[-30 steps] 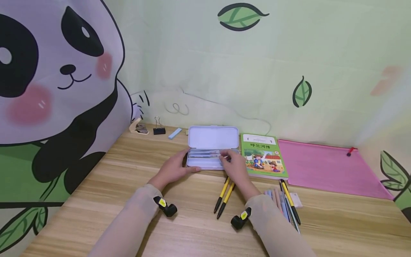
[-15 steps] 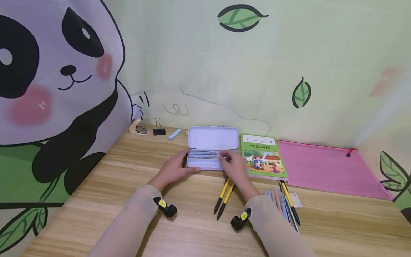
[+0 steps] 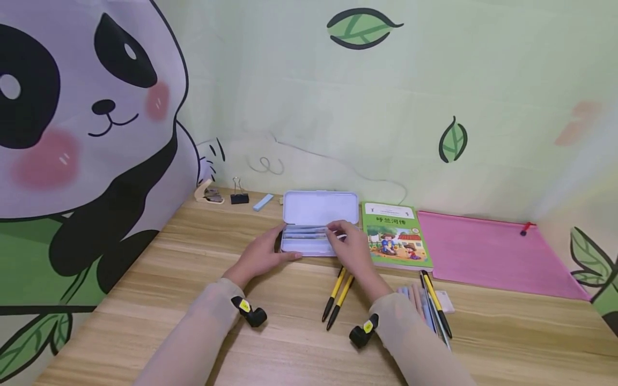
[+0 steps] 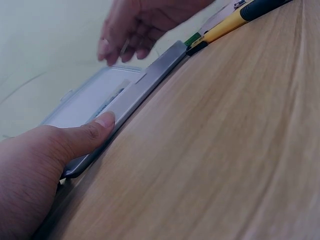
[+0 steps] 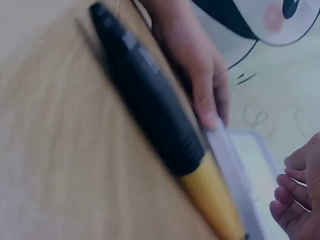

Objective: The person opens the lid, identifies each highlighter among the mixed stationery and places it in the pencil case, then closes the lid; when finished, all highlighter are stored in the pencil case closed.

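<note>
A pale lilac pencil case stands with its lid raised against the wall side of the table. Several bluish pens lie lengthwise in its back part. My left hand grips the case's left end, its thumb along the front wall. Over the right half hovers my right hand, fingers loosely bent with nothing visible in them; in the left wrist view they are above the rim. Two yellow-and-black pens lie just in front of the case, one looming large and blurred in the right wrist view.
Right of the case lies a green book, then a pink zip pouch. More pens and a white eraser lie by the right forearm. At back left are a stapler, a binder clip and a light blue strip.
My right hand has shifted slightly left and up over the pens in the case, its fingertips a little further back. The left hand and the case have stayed put.
</note>
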Motion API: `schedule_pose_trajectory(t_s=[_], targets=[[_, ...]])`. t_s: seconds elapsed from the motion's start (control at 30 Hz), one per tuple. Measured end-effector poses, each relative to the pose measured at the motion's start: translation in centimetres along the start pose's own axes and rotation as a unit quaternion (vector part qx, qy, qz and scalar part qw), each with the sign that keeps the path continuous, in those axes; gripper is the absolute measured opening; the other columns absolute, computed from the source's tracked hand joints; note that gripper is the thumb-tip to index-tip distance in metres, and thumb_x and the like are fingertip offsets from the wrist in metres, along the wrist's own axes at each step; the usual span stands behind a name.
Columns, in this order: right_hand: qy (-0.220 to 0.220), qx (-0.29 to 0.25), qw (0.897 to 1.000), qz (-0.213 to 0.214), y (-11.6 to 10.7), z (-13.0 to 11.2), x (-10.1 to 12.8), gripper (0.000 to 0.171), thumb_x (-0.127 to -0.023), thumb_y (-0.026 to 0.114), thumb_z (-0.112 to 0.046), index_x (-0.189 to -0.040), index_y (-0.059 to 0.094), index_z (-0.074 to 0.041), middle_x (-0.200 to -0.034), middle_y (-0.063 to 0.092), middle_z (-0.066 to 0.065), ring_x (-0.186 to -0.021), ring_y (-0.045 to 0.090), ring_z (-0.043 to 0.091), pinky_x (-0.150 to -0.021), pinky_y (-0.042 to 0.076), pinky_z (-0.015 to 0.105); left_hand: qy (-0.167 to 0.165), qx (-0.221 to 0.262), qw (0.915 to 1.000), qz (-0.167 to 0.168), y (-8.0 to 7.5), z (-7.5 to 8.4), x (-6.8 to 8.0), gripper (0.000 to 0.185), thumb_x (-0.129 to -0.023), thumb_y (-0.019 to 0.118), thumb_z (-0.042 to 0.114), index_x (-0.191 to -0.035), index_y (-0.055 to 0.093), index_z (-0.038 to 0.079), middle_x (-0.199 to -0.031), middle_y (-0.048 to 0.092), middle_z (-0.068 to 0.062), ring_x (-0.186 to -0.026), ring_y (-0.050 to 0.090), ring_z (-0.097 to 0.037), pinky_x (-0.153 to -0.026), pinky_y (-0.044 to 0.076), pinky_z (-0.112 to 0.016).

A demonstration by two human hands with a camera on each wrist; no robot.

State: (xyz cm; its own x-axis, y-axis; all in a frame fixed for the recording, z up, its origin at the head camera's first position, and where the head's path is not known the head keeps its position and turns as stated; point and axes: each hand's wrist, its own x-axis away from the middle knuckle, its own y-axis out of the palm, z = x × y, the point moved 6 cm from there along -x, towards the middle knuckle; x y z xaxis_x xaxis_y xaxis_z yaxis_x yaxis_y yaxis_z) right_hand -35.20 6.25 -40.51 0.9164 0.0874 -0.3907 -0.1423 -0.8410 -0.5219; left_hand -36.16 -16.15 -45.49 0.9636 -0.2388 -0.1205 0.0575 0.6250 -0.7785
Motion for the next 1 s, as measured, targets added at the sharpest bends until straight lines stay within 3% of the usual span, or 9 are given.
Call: schedule_pose_trajectory(t_s=[0.33, 0.47, 0.6, 0.77, 1.0], targets=[[-0.092, -0.036, 0.994, -0.040, -1.3, -4.7, 0.6, 0.021, -0.096, 0.068, -0.017, -0.113, 0.071, -0.006, -0.106, 0.073, 0.006, -0.098, 0.068, 0.021, -0.089, 0.057, 0.045, 0.003, 0.000, 1.0000, 0.001, 0.3, -0.4, -0.1, 0.102, -0.081, 0.070, 0.069, -0.159, 0.031, 0.015, -0.159, 0.038, -0.010, -0.145, 0.035, -0.030, -0.118, 0.030, -0.049], [-0.122, -0.020, 0.991, -0.058, -2.2, -6.0, 1.4, 0.024, -0.097, 0.067, -0.021, -0.117, 0.070, -0.009, -0.111, 0.072, 0.002, -0.105, 0.065, 0.020, -0.096, 0.053, 0.045, 0.001, 0.002, 1.0000, 0.001, 0.4, -0.4, 0.0, 0.102, -0.082, 0.070, 0.068, -0.159, 0.031, 0.016, -0.159, 0.038, -0.010, -0.146, 0.035, -0.030, -0.119, 0.029, -0.050], [-0.183, -0.001, 0.980, -0.077, -3.8, -6.7, 2.7, 0.028, -0.096, 0.068, -0.022, -0.121, 0.069, -0.012, -0.118, 0.070, -0.002, -0.116, 0.061, 0.019, -0.101, 0.049, 0.044, 0.001, 0.003, 1.0000, 0.000, 0.4, -0.4, 0.0, 0.102, -0.082, 0.070, 0.068, -0.159, 0.030, 0.016, -0.159, 0.037, -0.011, -0.146, 0.035, -0.031, -0.118, 0.029, -0.050], [-0.255, 0.006, 0.960, -0.113, -6.2, -5.9, 4.3, 0.029, -0.094, 0.072, -0.017, -0.122, 0.068, -0.014, -0.123, 0.067, -0.004, -0.121, 0.058, 0.017, -0.102, 0.047, 0.041, 0.002, 0.004, 1.0000, 0.005, 0.2, -0.4, -0.1, 0.102, -0.081, 0.071, 0.068, -0.159, 0.031, 0.015, -0.159, 0.038, -0.011, -0.145, 0.035, -0.031, -0.118, 0.029, -0.050], [-0.258, 0.033, 0.953, -0.156, -10.7, -1.3, 6.3, 0.035, -0.092, 0.073, -0.006, -0.125, 0.066, -0.015, -0.124, 0.067, -0.001, -0.120, 0.060, 0.017, -0.099, 0.052, 0.042, 0.009, 0.007, 0.9999, 0.005, 0.1, -0.1, -0.2, 0.104, -0.081, 0.071, 0.068, -0.159, 0.031, 0.013, -0.158, 0.038, -0.013, -0.145, 0.035, -0.032, -0.118, 0.029, -0.050]])
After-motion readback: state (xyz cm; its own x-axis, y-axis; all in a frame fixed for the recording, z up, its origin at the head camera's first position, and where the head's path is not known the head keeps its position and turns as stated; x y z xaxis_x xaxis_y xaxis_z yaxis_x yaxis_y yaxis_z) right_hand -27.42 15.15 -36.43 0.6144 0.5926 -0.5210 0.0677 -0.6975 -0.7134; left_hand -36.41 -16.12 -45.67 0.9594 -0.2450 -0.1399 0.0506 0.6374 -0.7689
